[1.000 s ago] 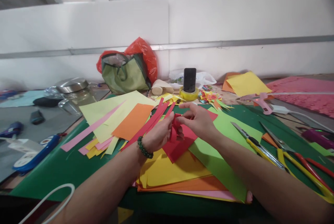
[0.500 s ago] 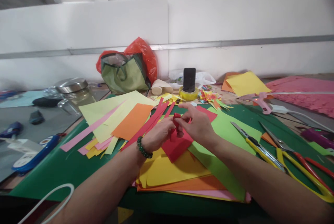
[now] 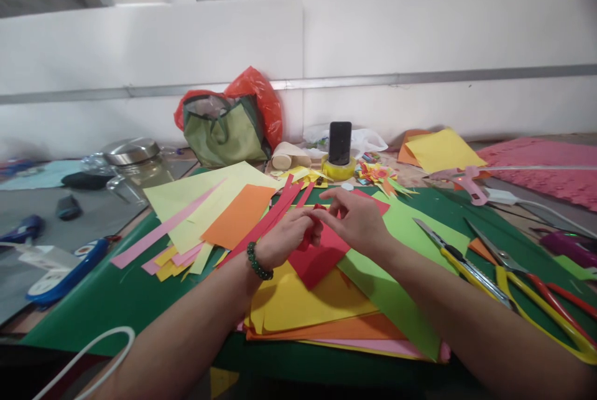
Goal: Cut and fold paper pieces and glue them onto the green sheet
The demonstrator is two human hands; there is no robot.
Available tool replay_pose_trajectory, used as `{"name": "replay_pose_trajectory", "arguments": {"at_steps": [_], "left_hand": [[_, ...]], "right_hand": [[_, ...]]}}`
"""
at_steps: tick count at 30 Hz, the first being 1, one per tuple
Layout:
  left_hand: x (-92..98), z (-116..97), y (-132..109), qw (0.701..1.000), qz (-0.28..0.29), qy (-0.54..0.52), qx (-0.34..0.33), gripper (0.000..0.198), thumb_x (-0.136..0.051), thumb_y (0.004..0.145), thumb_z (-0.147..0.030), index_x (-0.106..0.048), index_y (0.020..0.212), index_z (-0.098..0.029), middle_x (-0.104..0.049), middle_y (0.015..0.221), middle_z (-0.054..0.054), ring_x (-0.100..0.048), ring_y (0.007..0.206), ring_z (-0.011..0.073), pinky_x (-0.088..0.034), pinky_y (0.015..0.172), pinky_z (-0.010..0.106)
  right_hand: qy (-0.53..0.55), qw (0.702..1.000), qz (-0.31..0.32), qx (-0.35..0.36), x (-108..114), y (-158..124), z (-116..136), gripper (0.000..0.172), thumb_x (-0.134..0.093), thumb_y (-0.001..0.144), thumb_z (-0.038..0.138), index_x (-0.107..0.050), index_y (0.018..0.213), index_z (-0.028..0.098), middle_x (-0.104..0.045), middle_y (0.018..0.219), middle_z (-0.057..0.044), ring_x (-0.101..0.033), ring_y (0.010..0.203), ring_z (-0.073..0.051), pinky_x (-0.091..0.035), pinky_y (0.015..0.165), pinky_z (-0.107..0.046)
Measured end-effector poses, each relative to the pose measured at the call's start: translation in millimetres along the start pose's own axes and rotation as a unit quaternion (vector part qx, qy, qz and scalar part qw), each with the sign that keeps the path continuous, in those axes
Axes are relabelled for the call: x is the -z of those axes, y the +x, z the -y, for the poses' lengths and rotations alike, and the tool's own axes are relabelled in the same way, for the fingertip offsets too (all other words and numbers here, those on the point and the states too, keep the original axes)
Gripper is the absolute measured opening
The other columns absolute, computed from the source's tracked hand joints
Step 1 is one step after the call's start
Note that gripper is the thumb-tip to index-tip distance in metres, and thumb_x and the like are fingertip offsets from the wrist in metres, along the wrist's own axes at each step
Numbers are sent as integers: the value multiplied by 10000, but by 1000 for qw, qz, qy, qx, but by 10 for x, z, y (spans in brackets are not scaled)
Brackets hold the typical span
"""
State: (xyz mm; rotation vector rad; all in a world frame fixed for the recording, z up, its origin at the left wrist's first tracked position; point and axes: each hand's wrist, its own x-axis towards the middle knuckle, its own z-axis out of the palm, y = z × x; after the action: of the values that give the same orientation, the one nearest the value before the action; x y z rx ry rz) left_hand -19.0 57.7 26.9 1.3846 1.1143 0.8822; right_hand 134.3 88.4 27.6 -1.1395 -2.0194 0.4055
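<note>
Between my two hands is a small curled strip of red paper point(image 3: 305, 241), mostly hidden by the fingers. My left hand point(image 3: 290, 233), with a green bead bracelet at the wrist, is closed around it. Bent over the same strip from the right, my right hand point(image 3: 358, 218) presses thumb and fingers together at the top of the roll. Below them lies a red sheet point(image 3: 319, 263) on a stack of yellow sheets point(image 3: 312, 306). Long red strips point(image 3: 263, 224) rest just left of the hands, and a light green sheet point(image 3: 410, 232) spreads out on the right.
On the right lie a box cutter point(image 3: 471, 269), scissors point(image 3: 527, 288) and a pink glue gun point(image 3: 473, 185). A phone point(image 3: 340, 142) stands by a roll of yellow tape point(image 3: 339, 168). To the left are a glass jug point(image 3: 135, 167) and a blue power strip point(image 3: 69, 275).
My right fingers have shifted slightly left and down over the red roll, covering more of it. The view has moved a little; the other things lie as before.
</note>
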Motion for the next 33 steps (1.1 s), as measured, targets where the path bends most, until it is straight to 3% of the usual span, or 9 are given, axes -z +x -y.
{"name": "replay_pose_trajectory", "arguments": {"at_steps": [4,10,13,17,23,33], "left_hand": [[7,-14,-20,999,-4,-28,18,77,-442,660,-213,-504,642,-170,-524,582,-4,-484,508,92,-305,418,182],[13,-47,-32,995,50,-80,44,163,-459,611,-163,-583,715,-141,-533,578,-12,-495,488,84,-299,419,191],[39,-35,-13,983,89,-150,62,172,-512,656,-192,-619,771,-122,-585,583,12,-562,530,109,-400,514,217],[93,-5,37,969,116,-192,107,279,-561,762,-363,-639,837,-106,-684,694,82,-654,663,172,-488,699,293],[117,-39,40,980,84,-156,92,251,-566,801,-344,-654,854,-114,-698,736,80,-656,614,152,-479,614,249],[58,-58,-21,998,59,-13,32,186,-561,847,-338,-554,831,-152,-563,617,-30,-520,481,70,-405,503,200]], "right_hand": [[86,995,44,7,80,78,-37,327,-686,725,479,-676,881,192,-679,831,-56,-575,685,-166,-419,589,-275],[225,963,134,-54,98,126,-36,311,-709,681,466,-629,608,175,-590,557,3,-485,524,-113,-361,498,-250],[253,952,154,-84,103,125,-21,323,-733,647,466,-621,577,171,-560,493,17,-476,488,-106,-364,489,-247],[257,948,151,-109,119,149,-50,342,-749,602,477,-618,552,166,-589,509,5,-489,503,-109,-364,499,-249],[274,940,148,-139,130,191,-94,305,-742,589,455,-621,570,176,-581,514,16,-450,494,-97,-335,490,-252],[301,932,118,-165,89,185,-71,335,-737,578,477,-590,577,175,-539,468,32,-421,461,-83,-327,465,-239]]}}
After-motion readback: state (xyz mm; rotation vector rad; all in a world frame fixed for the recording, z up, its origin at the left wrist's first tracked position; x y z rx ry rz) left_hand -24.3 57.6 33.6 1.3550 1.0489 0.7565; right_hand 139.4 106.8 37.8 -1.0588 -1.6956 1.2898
